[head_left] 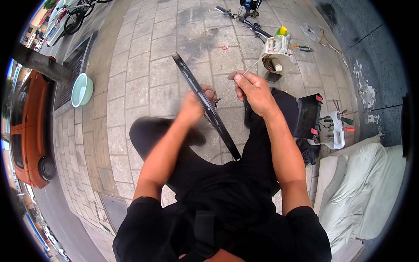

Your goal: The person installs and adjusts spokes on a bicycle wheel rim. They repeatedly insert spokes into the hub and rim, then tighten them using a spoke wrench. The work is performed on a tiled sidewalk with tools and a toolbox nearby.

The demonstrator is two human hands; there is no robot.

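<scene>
A narrow black wheel rim (192, 82), seen edge-on with small holes along it, stands slanted between my knees. My left hand (194, 107) is closed about its middle, partly hidden behind it, and the fingertips show on the far side. A small dark metal part (217, 101) sticks out beside those fingertips; its kind is too small to tell. My right hand (255, 92) is held up to the right of the rim, apart from it. Thumb and fingers pinch a thin metal rod (254, 65), like a spoke, which points up to the right.
A cut-open white plastic container (277, 46) with tools stands ahead on the right, pliers (302, 48) beside it. Near my right knee are a black case (309, 115) and a white tool holder (338, 131). A cushioned seat (353, 187), a pale green basin (83, 90) and bicycle parts (248, 22) lie around.
</scene>
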